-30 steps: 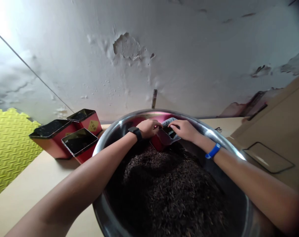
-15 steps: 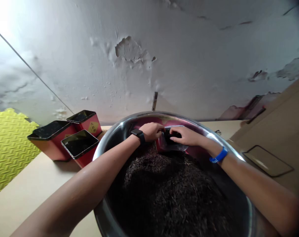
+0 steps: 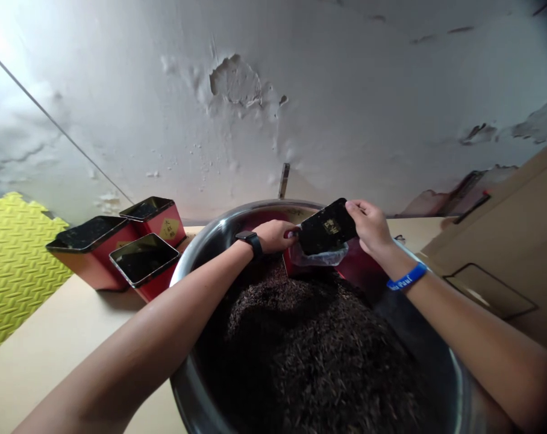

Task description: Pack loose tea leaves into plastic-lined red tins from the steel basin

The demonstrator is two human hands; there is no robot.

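Beige counter (image 3: 52, 355) ran to a peeling white wall. A large steel bowl (image 3: 201, 241) took up its near middle, heaped almost to the rim with dark loose tea leaves (image 3: 309, 355).

Left of the bowl, toward the counter's far edge, three red tins (image 3: 144, 268) stood in a tight cluster, touching or nearly so. All had dark glossy tops; contents could not be told.

A fourth red tin (image 3: 290, 268) sat inside the bowl at its far rim, bedded in the tea. Clear plastic liner (image 3: 321, 259) bulged out of its mouth; fill hidden.

Left hand (image 3: 276, 235), black watch (image 3: 250, 241) on the wrist, was curled closed at the tin's left top edge, fingertips at the liner. Right hand (image 3: 370, 226), blue wristband (image 3: 406, 278), pinched a black lid (image 3: 328, 227) by its right edge, fingers narrow around it. Lid tilted, just above the tin's mouth, its left corner close to the left fingers; contact could not be told.
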